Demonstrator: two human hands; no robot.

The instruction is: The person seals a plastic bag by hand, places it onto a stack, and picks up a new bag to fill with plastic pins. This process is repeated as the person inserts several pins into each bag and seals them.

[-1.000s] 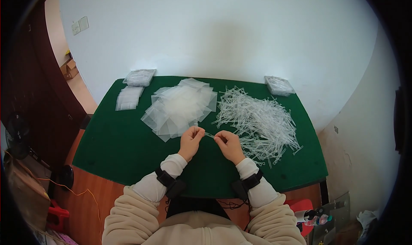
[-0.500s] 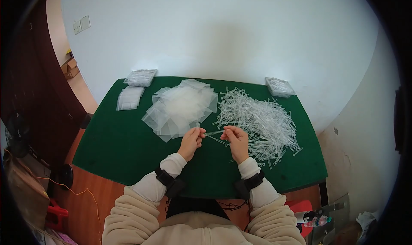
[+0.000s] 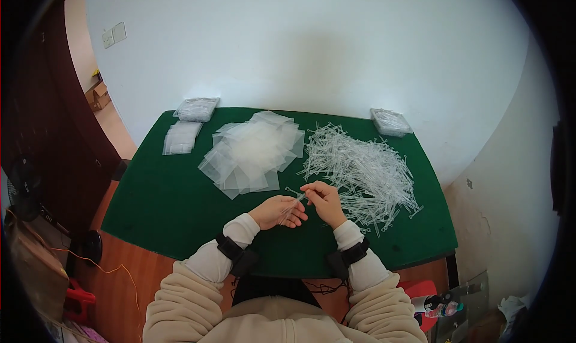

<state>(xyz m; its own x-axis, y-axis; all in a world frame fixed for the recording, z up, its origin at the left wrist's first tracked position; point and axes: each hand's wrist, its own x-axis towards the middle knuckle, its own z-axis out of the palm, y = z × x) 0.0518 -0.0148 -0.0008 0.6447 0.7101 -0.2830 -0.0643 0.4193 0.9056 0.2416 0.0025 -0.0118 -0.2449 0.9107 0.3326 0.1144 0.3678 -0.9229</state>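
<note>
Over the front middle of the green table, my left hand (image 3: 279, 212) is turned palm up, its thumb pressing a thin clear plastic stick (image 3: 290, 210) across the fingers. My right hand (image 3: 326, 202) pinches at the stick's upper part with thumb and forefinger, touching the left hand's work. A small ring-shaped end (image 3: 289, 189) pokes out beyond the fingers. Whether there is more than one stick, or a bag with it, I cannot make out. Just right of my right hand lies a big loose heap of similar clear sticks (image 3: 366, 169). A spread pile of clear flat bags (image 3: 255, 151) lies ahead of my left hand.
Filled clear packs (image 3: 197, 109) are stacked at the table's far left, with a smaller stack of flat bags (image 3: 182, 137) before them. Another filled pack (image 3: 391, 122) sits at the far right. A white wall (image 3: 336, 49) rises behind the green table (image 3: 162, 205).
My hands have come closer together and slightly lower. My left hand has turned palm up, and the stick, stretched between both hands before, now lies slanting across its fingers.
</note>
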